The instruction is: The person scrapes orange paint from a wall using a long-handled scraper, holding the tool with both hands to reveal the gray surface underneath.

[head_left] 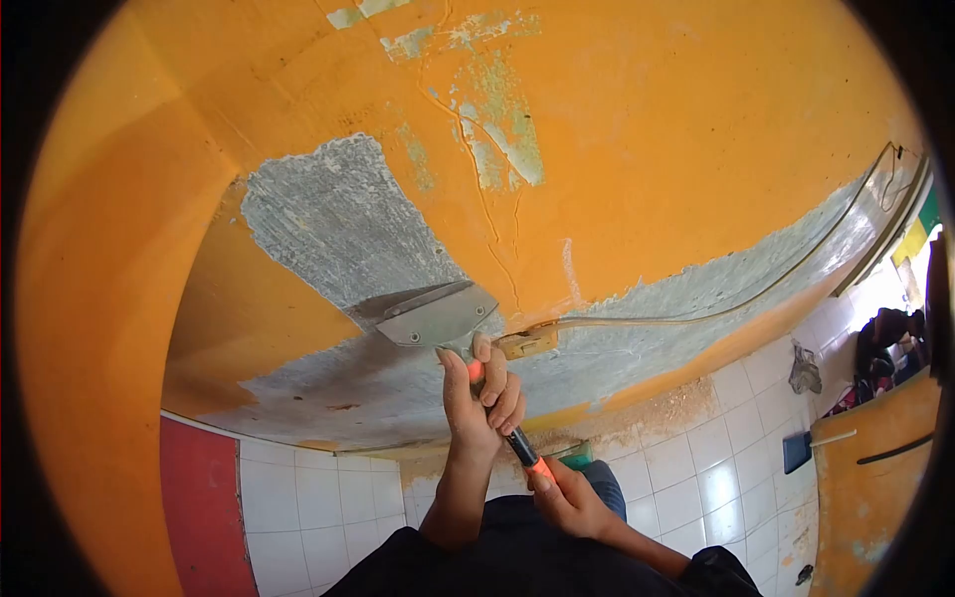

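A long-handled scraper (pixel 439 316) with a wide metal blade lies against the orange wall (pixel 647 129), at the lower end of a bare grey patch (pixel 338 209). My left hand (pixel 479 393) is closed around the upper handle, just below the blade. Lower down, my right hand (pixel 575 499) grips the orange end of the black and orange handle. The blade's edge meets the wall surface, and its face shows two screws. Beside the blade, on the right, is a small yellowish box (pixel 530 343) fixed to the wall.
A cable (pixel 686 318) runs from the box along the wall to the right. White tiles (pixel 711 458) cover the floor, with crumbs of scraped material (pixel 662 418) by the wall. A red panel (pixel 199 497) stands at left, an orange wooden piece (pixel 875 478) at right.
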Demonstrator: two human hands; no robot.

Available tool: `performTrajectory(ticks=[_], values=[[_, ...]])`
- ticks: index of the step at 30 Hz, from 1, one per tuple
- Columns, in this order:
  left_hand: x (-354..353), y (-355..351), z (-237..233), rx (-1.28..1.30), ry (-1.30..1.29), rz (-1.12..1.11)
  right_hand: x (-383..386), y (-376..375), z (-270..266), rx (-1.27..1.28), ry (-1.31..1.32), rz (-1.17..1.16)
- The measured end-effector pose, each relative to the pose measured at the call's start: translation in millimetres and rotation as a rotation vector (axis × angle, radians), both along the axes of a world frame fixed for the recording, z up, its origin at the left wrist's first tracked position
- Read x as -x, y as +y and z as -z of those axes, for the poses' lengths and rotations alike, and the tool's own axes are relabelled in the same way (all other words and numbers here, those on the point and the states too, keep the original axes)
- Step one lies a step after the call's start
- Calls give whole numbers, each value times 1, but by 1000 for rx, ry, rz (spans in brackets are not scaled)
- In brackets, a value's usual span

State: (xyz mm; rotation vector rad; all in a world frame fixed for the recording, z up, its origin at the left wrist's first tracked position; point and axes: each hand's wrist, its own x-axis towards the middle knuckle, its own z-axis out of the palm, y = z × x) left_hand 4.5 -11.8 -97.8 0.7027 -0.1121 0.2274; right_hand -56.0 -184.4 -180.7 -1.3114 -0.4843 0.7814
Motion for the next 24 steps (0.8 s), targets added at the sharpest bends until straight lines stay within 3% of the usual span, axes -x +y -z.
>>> performTrajectory(ticks=[3,8,11,24], values=[[-4,0,24,103,-126,121,3,2,3,-30,55,27],[-14,4,3,250,-332,252,-1,-1,-24,-66,70,-44],[-8,0,14,305,-206,227,7,-4,-14,-97,96,-76],[-6,-6,-10,339,-263,198,2,-7,-41,-174,173,-171]])
